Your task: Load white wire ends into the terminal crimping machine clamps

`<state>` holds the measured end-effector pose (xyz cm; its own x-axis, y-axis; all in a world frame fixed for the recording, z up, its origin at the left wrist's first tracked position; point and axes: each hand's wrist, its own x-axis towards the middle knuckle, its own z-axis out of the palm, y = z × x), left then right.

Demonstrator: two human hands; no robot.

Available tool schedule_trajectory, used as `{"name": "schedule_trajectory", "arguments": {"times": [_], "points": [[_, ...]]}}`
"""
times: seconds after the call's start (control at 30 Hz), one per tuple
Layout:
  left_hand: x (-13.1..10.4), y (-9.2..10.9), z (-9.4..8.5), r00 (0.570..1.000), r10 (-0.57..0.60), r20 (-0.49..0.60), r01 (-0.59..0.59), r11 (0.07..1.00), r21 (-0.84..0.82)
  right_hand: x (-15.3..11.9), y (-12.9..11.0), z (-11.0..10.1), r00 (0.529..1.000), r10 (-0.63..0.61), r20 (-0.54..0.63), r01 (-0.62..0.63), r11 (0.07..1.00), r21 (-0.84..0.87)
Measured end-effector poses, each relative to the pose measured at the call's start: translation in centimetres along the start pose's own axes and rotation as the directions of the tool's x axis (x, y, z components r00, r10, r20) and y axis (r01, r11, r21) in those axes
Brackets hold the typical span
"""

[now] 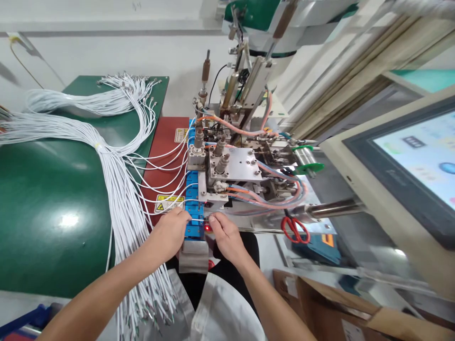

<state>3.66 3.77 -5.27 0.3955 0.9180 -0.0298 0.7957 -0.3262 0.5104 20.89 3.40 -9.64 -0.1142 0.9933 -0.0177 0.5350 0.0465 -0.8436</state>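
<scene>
Between my two hands a short stretch of white cable (pixel 197 219) runs across the row of blue fixture blocks (pixel 192 230). My left hand (pixel 173 231) is closed on the cable at the left edge of the blocks. My right hand (pixel 223 233) pinches its end at the right edge, beside a glowing red light (pixel 206 228); the tip is hidden by the fingers. Farther along, several more white cables lie across the blocks and lead into the metal machine (pixel 236 163). They trail from a large bundle of white cables (pixel 119 203) at the left.
A green table (pixel 46 199) holds the bundles. A red plate with warning labels (pixel 169 202) adjoins the blocks. To the right are a solder wire spool (pixel 306 159), red-handled scissors (pixel 295 230), a touch screen (pixel 423 151) and a cardboard box (pixel 320 303) below.
</scene>
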Motion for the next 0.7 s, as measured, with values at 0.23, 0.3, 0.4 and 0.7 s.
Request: {"name": "schedule_trajectory", "arguments": {"times": [0.23, 0.3, 0.4, 0.7], "points": [[-0.3, 0.3, 0.3, 0.999, -0.036, 0.027, 0.034, 0.996, 0.082, 0.1, 0.3, 2.4, 0.986, 0.048, -0.162, -0.039, 0.998, 0.057], [-0.5, 0.9, 0.1, 0.997, -0.057, 0.051, 0.047, 0.984, 0.169, 0.0, 0.6, 2.9, 0.981, 0.091, -0.17, -0.07, 0.99, 0.125], [-0.8, 1.7, -0.4, 0.995, -0.035, 0.095, 0.004, 0.949, 0.314, 0.0, 1.1, 2.8, 0.987, 0.102, -0.125, -0.081, 0.983, 0.162], [-1.2, -0.5, -0.4, 0.983, 0.153, -0.101, -0.135, 0.977, 0.165, -1.6, -0.2, 0.3, 0.937, 0.143, -0.319, -0.017, 0.93, 0.368]]}}
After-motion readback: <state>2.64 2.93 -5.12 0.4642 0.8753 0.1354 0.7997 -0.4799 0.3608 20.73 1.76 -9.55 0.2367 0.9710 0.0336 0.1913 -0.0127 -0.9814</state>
